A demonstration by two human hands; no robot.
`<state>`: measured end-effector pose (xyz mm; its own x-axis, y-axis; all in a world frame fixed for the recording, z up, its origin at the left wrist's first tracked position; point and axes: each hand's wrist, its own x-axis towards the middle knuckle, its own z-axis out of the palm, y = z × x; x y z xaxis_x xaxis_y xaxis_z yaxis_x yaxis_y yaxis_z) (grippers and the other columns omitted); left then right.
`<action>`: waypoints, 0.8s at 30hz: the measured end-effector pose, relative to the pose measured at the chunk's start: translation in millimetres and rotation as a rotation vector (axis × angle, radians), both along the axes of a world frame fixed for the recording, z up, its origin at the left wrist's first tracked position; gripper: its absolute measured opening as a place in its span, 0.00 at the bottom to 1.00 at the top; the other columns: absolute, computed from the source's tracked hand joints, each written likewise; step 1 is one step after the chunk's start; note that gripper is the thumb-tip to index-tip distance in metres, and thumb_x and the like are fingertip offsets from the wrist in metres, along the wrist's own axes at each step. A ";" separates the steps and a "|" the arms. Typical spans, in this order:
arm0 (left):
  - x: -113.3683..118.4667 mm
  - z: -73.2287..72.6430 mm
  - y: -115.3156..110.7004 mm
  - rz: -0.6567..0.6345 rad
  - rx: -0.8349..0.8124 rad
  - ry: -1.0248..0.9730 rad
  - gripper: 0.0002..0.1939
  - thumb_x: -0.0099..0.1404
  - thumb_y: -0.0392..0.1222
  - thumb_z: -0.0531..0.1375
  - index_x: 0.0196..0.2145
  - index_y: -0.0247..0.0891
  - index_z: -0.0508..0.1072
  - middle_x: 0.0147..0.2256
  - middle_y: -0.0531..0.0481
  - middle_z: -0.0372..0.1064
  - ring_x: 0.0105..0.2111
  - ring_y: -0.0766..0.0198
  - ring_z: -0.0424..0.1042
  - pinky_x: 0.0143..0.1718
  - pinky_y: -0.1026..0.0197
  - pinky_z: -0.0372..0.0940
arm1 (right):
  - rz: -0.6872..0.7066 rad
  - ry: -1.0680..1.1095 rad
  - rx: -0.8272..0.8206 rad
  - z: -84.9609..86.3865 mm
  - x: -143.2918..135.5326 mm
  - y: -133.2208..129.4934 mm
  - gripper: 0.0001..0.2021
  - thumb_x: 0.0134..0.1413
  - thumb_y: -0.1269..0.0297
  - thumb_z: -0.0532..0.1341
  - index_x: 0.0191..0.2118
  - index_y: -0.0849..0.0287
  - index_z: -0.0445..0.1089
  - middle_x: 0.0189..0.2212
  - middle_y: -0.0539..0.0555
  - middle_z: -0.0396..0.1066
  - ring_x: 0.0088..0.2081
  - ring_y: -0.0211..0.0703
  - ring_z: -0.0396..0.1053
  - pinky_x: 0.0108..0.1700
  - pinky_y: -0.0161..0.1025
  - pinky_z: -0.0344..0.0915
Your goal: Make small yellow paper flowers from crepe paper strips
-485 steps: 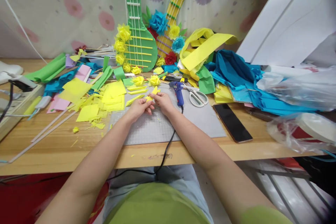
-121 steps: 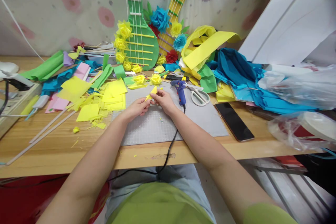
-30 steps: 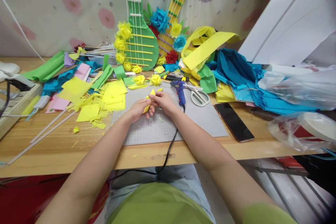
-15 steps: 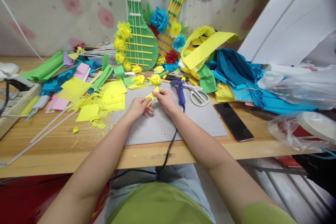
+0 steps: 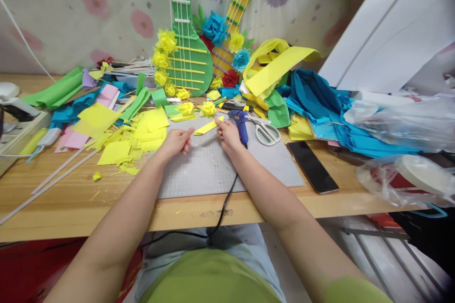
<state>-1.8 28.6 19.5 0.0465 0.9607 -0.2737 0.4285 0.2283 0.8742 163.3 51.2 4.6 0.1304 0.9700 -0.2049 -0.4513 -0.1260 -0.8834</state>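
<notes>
A folded yellow paper strip point(image 5: 206, 127) is pinched at its right end by my right hand point(image 5: 228, 133), above the grey cutting mat point(image 5: 199, 170). My left hand point(image 5: 177, 143) is apart from the strip on the left, its fingertips pressed together; anything between them is too small to make out. Two yellow paper flowers point(image 5: 207, 109) lie just beyond the strip. Beside my right hand rests a blue glue gun point(image 5: 242, 128), with white-handled scissors point(image 5: 267, 133) to its right. Cut yellow paper squares point(image 5: 152, 125) are piled left of the mat.
A green paper instrument point(image 5: 192, 66) and a yellow one point(image 5: 239, 4) stand against the back curtain. A phone point(image 5: 313, 166) lies right of the mat, near blue paper point(image 5: 320, 99) and a plastic-wrapped roll point(image 5: 423, 173). The black cord point(image 5: 224, 208) hangs over the table's front edge.
My left hand has let go of the yellow strip and moved left. My right hand has shifted slightly right, still holding the strip. The view has shifted a little.
</notes>
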 end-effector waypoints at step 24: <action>62.3 47.4 58.4 -0.347 -0.029 0.927 0.23 0.44 0.43 0.63 0.40 0.34 0.72 0.39 0.42 0.72 0.37 0.57 0.71 0.35 0.65 0.62 | 0.051 0.421 -0.121 5.4 12.9 5.2 0.14 0.47 0.67 0.62 0.22 0.59 0.54 0.12 0.39 0.52 0.12 0.22 0.45 0.11 0.22 0.40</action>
<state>60.5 87.1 66.9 0.0799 0.9265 -0.3678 0.9876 -0.0235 0.1552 176.2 56.4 10.0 -0.0367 0.9389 -0.3421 -0.7595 -0.2487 -0.6011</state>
